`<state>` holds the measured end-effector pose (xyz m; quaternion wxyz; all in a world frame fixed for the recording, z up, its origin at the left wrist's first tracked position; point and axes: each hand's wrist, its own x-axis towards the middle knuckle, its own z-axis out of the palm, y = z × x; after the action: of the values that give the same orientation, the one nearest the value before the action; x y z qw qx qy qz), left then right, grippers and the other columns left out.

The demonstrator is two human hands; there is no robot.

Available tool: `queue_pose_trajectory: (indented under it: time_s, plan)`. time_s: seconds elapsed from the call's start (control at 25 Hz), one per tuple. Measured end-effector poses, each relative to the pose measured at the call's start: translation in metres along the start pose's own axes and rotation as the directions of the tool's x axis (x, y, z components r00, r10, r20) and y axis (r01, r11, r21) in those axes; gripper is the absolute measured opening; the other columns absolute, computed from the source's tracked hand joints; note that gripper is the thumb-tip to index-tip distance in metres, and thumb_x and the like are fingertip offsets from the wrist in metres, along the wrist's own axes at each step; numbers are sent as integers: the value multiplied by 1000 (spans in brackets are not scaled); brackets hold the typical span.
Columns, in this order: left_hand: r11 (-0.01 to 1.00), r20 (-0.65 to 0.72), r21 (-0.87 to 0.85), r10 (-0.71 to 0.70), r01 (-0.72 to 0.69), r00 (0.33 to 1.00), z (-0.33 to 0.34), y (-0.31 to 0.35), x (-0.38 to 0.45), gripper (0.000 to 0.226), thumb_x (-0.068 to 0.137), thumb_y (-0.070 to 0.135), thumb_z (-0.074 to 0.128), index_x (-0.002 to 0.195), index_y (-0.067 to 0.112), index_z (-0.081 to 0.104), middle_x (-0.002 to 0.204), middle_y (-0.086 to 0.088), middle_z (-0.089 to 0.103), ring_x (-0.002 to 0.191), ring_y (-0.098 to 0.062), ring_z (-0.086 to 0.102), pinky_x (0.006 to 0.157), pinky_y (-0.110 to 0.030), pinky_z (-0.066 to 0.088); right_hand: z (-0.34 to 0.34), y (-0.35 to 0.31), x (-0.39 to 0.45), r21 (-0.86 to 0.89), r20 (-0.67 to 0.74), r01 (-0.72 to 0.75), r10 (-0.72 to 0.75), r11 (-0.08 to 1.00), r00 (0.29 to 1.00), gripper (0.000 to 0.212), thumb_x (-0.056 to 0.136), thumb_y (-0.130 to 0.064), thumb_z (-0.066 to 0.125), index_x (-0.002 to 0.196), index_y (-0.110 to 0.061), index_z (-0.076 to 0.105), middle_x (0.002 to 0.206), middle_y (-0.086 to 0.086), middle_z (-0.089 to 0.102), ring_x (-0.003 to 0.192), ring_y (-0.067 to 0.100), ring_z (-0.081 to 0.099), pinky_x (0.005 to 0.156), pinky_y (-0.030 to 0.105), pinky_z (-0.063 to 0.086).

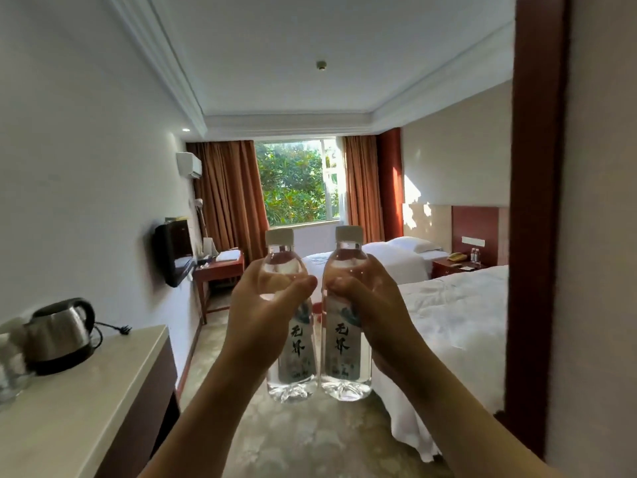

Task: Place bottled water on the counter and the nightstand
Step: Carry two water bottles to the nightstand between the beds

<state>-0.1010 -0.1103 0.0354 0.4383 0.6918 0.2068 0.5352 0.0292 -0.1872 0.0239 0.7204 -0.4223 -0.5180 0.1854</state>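
Observation:
I hold two clear water bottles upright and side by side in front of me, both with white caps and pale labels. My left hand (262,305) grips the left bottle (293,360) around its upper body. My right hand (372,305) grips the right bottle (346,353) the same way. The beige counter (86,401) lies low at the left, below and left of the bottles. The red-brown nightstand (448,267) stands far back on the right between the two beds, with two small bottles (475,254) and a phone on it.
A steel kettle (60,334) and a glass (10,374) stand on the counter's left part. Two white beds (458,305) fill the right side. A dark wooden door frame (537,219) is close at right. A wall TV (172,253) and a desk (220,267) are at left; carpet runs down the middle.

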Motion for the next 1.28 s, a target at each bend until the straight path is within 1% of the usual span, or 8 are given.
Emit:
queue_pose_trajectory:
  time_s: [0.16, 0.28, 0.44, 0.56, 0.8, 0.96, 1.12, 1.28]
  plan:
    - [995, -24, 84, 60, -58, 998, 3, -42, 98, 41, 73, 40, 78, 107, 22, 64, 92, 0, 73, 82, -10, 73, 62, -20, 55, -2, 59, 109, 92, 63, -7, 1, 996, 998, 36, 77, -28, 66, 109, -14, 61, 87, -4, 72, 79, 8, 72, 63, 17, 55]
    - [991, -85, 121, 70, -60, 994, -10, -80, 159, 47, 69, 41, 71, 111, 21, 63, 94, 0, 72, 82, -5, 71, 58, -12, 53, 16, 108, 172, 161, 149, -59, 35, 985, 988, 41, 77, -26, 67, 115, -12, 59, 97, 9, 72, 81, 14, 74, 63, 19, 56]
    - [983, -147, 173, 83, -57, 986, -25, -154, 241, 61, 66, 43, 73, 118, 14, 61, 97, -2, 71, 84, -8, 71, 60, -16, 55, 39, 186, 255, 191, 207, -87, 47, 978, 977, 47, 71, -29, 74, 112, -11, 59, 105, 20, 67, 85, 19, 74, 65, 23, 58]
    - [987, -193, 154, 84, -54, 978, -37, -213, 312, 59, 66, 41, 74, 118, 16, 61, 99, 0, 70, 85, -7, 71, 60, -16, 55, 57, 252, 328, 181, 206, -89, 51, 979, 977, 49, 67, -32, 76, 109, -11, 61, 105, 20, 68, 88, 25, 74, 67, 27, 59]
    - [994, -178, 49, 102, -94, 979, -41, -306, 490, 24, 80, 20, 79, 99, 22, 64, 85, 3, 73, 79, -5, 71, 59, -18, 54, 71, 349, 501, 73, 149, -17, 6, 997, 989, 39, 73, -25, 68, 110, -12, 63, 97, 11, 73, 87, 20, 74, 66, 25, 59]
    - [996, -155, -5, 83, -85, 984, -16, -374, 594, 29, 70, 35, 80, 94, 27, 66, 87, 15, 73, 80, -2, 70, 61, -17, 52, 50, 412, 599, 16, 100, -15, 13, 1000, 995, 37, 71, -26, 69, 106, -13, 64, 94, 8, 74, 86, 20, 74, 66, 24, 59]
    - [999, -125, 6, 35, -35, 992, 6, -453, 682, 24, 76, 31, 82, 95, 26, 66, 86, 18, 72, 79, 3, 68, 54, -9, 50, 30, 496, 680, -7, 60, -34, 35, 999, 998, 37, 70, -30, 69, 105, -19, 66, 96, 7, 75, 88, 21, 75, 68, 28, 60]
    - [1000, -118, 24, -1, 4, 993, 39, -548, 788, 45, 62, 40, 79, 102, 23, 67, 87, 10, 75, 81, -8, 73, 67, -27, 55, 1, 596, 782, 13, 25, -41, 41, 999, 999, 34, 73, -30, 70, 105, -19, 66, 96, 6, 75, 89, 22, 75, 71, 31, 61]
